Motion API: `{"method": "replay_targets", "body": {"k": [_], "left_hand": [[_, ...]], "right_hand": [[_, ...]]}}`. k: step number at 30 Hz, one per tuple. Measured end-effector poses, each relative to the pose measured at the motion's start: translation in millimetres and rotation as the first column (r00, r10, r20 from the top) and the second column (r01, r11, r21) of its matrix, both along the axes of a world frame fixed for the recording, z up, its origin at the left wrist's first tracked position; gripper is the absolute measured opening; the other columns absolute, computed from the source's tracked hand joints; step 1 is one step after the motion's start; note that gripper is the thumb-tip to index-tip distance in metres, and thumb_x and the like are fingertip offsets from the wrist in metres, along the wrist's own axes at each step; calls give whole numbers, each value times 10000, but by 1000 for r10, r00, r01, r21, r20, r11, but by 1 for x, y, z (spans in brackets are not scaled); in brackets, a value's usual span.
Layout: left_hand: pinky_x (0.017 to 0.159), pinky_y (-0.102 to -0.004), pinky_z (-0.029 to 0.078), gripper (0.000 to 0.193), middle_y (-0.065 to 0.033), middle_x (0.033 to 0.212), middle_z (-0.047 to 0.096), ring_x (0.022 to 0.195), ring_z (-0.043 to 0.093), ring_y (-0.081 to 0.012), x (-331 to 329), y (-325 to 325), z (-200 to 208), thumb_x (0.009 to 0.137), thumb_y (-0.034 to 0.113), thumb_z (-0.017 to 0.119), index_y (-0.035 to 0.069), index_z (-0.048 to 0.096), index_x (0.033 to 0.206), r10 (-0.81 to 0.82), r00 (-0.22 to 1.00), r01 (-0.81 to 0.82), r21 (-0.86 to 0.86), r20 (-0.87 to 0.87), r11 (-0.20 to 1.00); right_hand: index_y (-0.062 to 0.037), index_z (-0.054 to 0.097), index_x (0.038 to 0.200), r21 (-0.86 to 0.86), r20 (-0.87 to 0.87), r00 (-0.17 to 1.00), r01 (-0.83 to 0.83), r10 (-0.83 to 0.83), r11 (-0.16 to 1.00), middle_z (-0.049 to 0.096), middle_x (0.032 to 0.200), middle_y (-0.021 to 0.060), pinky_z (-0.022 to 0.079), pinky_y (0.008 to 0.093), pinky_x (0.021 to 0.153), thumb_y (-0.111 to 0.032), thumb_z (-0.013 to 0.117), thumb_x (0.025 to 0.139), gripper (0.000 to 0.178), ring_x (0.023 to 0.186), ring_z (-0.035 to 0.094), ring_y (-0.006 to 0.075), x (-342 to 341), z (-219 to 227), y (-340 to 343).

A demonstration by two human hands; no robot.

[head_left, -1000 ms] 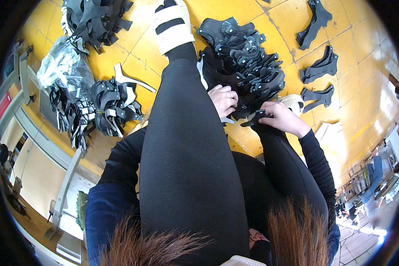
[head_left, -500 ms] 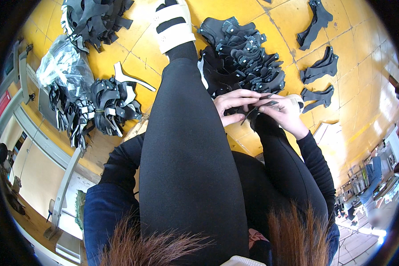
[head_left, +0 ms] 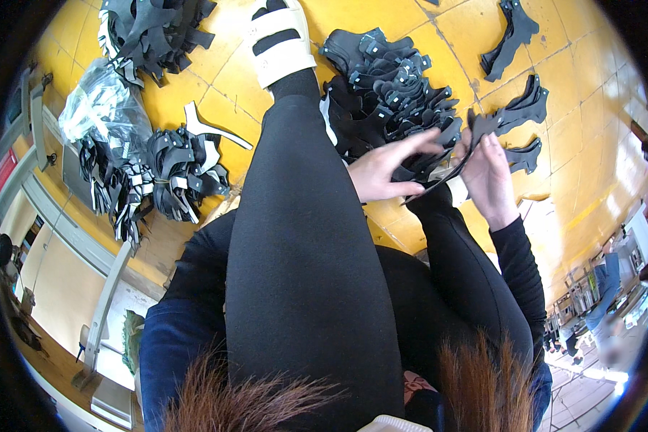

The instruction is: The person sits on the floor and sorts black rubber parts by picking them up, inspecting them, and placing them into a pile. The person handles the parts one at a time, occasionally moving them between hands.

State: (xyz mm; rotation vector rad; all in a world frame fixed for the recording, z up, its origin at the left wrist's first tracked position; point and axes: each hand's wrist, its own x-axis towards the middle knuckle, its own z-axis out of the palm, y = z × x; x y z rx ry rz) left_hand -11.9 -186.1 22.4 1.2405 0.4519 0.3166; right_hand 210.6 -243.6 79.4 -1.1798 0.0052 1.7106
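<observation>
My right hand (head_left: 488, 180) pinches a thin, dark, flexible cut piece (head_left: 474, 137) between thumb and fingers. The strip hangs from it in a curve down toward my left hand. My left hand (head_left: 381, 169) is beside my raised knee with its thumb and fingers apart, its thumb close to the strip's lower end. Just beyond both hands lies a large heap of overlapping black cut pieces (head_left: 399, 86) on the floor. To the right are small black stacks of similar forked shape: one far (head_left: 511, 39), one in the middle (head_left: 529, 101), one near (head_left: 527, 155).
Yellow tiles (head_left: 446, 50) cover the floor. My cream sandal (head_left: 284, 43) stands left of the heap. Further left are black and white bundles (head_left: 176, 173), a clear plastic bag (head_left: 101, 104), a black pile (head_left: 155, 32) and a white forked piece (head_left: 219, 129). A metal frame (head_left: 108, 302) stands at the left.
My hands were close together over a dark piece. My right hand has moved right and away with the piece, while my left hand has opened its fingers.
</observation>
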Motion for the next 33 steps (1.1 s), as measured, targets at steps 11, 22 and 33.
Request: {"method": "replay_targets", "body": {"k": [11,22,33], "left_hand": [[909,-390,505,242,-83,1043,716,997,663,-278,-2,-18,-19,950,161,594,92,683,1164,-301,944,326,248,-135,912],[950,-364,468,211,-96,1087,666,1062,634,-267,-44,34,-40,863,6,630,43,682,1064,339,894,-152,513,-294,845],[1023,-418,414,314,-101,1269,601,1197,547,-325,-45,22,-55,813,61,689,71,664,1126,380,854,-70,646,-354,760]], "right_hand": [[34,562,1163,-223,187,892,447,-412,866,639,1040,92,519,282,813,-123,453,1053,220,877,615,164,162,-74,-45],[54,549,1179,-285,543,692,685,-476,670,641,1101,143,469,355,991,-100,451,1018,243,1043,614,254,235,-105,-53],[-33,294,1507,-409,673,734,475,-94,780,172,1605,220,285,403,1163,-169,594,955,643,1469,248,308,262,-138,-41]]}}
